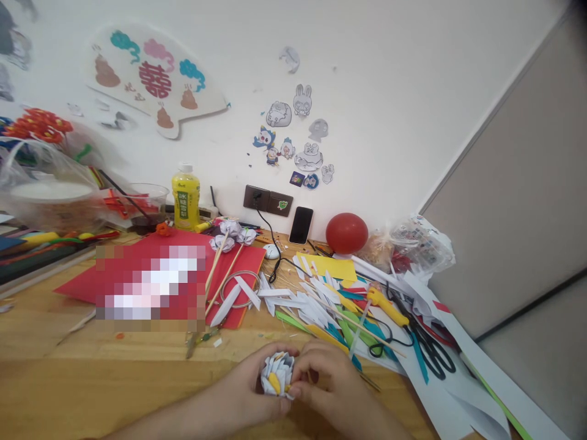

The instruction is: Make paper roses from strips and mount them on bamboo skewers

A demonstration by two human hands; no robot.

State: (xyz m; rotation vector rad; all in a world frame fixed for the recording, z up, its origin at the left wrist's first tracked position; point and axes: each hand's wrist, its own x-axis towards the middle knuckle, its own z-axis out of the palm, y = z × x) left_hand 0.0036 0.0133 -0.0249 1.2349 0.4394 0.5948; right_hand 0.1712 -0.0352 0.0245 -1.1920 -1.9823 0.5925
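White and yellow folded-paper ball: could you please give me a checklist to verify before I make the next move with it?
1. Left hand holds the white and yellow folded-paper ball: ok.
2. Right hand is at the ball's side: ok. Whether its fingertips pinch one piece: cannot tell.
3. Yellow glue gun lies away from both hands: ok.
4. Glue gun is hot: cannot tell.
5. Black-handled scissors lie free of other things: not ok, they lie among paper scraps.
6. Yellow plastic bottle stands upright with its white cap on: ok.
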